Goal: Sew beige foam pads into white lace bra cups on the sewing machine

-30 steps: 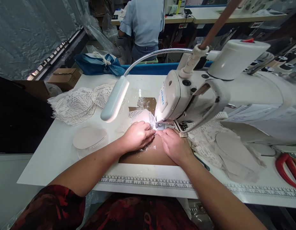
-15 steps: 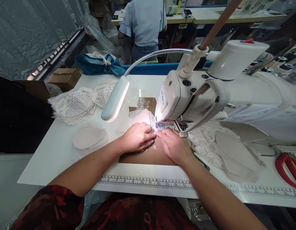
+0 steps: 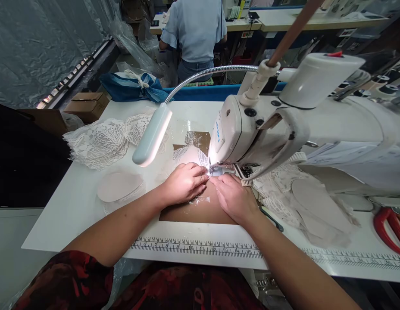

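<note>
Logging the head view: I have my left hand (image 3: 187, 183) and right hand (image 3: 234, 196) nearly meeting at the lit needle area of the white JUKI sewing machine (image 3: 230, 127). Work piece, a pale lace-trimmed fabric cup (image 3: 192, 155), lies beside the needle area, just beyond the left hand. Left fingers: bent, tips close together at its near edge. Right fingers: index reaching toward the left fingertips, others partly curled. For both, I cannot tell whether they grip fabric or only press it.

Brown board (image 3: 190, 213) lies beneath the hands. Gooseneck lamp (image 3: 153, 134) hangs over the white table (image 3: 70, 206), between the stacked lace pieces (image 3: 101, 142) and the machine. Oval pad (image 3: 117, 187) rests left of the left hand; red-handled scissors (image 3: 389, 228), far right. Printed ruler (image 3: 187, 247) runs along the near edge.
</note>
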Tool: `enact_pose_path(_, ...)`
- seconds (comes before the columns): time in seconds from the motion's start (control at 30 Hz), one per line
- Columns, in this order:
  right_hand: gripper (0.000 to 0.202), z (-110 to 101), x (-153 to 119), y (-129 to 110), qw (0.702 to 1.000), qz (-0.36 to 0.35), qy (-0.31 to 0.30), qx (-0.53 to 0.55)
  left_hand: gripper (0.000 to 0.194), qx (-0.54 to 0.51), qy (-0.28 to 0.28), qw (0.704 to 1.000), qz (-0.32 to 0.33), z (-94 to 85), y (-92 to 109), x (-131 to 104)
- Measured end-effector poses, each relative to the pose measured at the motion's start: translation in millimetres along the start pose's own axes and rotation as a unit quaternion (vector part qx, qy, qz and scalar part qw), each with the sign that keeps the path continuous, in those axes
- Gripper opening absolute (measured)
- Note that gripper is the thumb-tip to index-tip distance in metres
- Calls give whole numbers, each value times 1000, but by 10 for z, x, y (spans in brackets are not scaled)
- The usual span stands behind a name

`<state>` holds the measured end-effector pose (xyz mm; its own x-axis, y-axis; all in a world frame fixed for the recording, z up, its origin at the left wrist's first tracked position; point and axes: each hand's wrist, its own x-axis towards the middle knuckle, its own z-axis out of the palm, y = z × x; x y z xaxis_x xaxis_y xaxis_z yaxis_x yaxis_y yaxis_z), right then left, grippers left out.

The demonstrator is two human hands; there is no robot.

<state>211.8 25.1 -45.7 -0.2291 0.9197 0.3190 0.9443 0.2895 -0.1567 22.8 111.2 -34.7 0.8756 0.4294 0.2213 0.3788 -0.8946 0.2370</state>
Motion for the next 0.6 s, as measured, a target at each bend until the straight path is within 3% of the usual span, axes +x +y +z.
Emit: enact_pose_path(0.6,32,-39,-11,49,999,-14,-3,48,41,85,23,990,-112,-32,-23,10)
